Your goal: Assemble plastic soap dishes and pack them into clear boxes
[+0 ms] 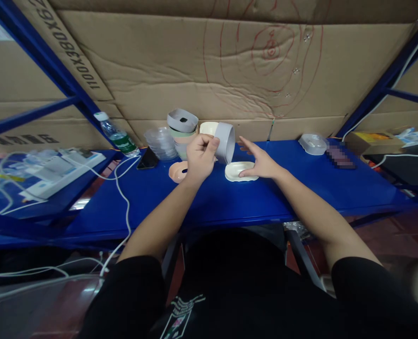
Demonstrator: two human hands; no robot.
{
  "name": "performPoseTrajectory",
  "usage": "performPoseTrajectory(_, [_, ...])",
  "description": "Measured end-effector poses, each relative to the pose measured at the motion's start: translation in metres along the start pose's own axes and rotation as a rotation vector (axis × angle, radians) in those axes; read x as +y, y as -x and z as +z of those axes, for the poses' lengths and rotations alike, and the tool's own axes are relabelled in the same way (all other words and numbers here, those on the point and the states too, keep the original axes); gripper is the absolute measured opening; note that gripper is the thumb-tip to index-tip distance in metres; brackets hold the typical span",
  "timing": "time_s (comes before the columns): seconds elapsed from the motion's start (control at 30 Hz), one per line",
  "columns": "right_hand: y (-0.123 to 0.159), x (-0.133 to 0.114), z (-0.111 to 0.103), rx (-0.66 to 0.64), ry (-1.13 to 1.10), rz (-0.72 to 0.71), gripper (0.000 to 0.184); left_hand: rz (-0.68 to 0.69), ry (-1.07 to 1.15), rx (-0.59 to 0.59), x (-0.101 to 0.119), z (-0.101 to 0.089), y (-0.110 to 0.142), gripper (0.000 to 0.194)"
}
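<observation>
My left hand (201, 156) pinches the rim of a grey rounded plastic container (225, 144), tipped on its side above the table. Its opening faces my right hand (260, 161), whose fingers are spread apart with nothing gripped. A shallow cream oval dish (234, 172) lies on the table beneath that hand, its thumb over the dish; I cannot tell whether they touch. Partly hidden behind the grey container is a cream plastic piece (208, 127). By my left wrist lies a pink piece (176, 171) with a dark hole, partly covered by the hand.
On the blue table (141, 197), stacked coloured containers (182, 121) stand beside clear plastic covers (161, 143). A phone (148, 159), a water bottle (119, 137) and a white cable (127, 207) are left. At right sits a clear-covered piece (313, 144). Cardboard (152, 61) walls the back.
</observation>
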State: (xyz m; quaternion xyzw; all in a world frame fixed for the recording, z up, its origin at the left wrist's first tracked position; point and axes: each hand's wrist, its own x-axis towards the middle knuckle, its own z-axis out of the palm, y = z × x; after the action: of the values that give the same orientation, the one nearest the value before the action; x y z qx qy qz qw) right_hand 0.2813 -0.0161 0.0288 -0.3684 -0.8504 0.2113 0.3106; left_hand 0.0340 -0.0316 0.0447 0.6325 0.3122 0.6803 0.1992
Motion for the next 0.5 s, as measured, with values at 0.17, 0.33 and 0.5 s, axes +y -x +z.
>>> performPoseTrajectory(0.17, [-0.002,0.002,0.007,0.064,0.061,0.006,0.148,-0.187,0.135,-0.127,-0.007,0.009,0.006,0.061])
performPoseTrajectory(0.33, [0.000,0.015,-0.006,0.152,0.080,0.021,0.138,-0.383,0.226,-0.219,-0.016,0.012,0.002,0.051])
performPoseTrajectory(0.5, [0.008,0.027,-0.029,0.117,0.090,-0.009,0.123,-0.508,0.187,-0.366,-0.025,-0.003,-0.009,0.067])
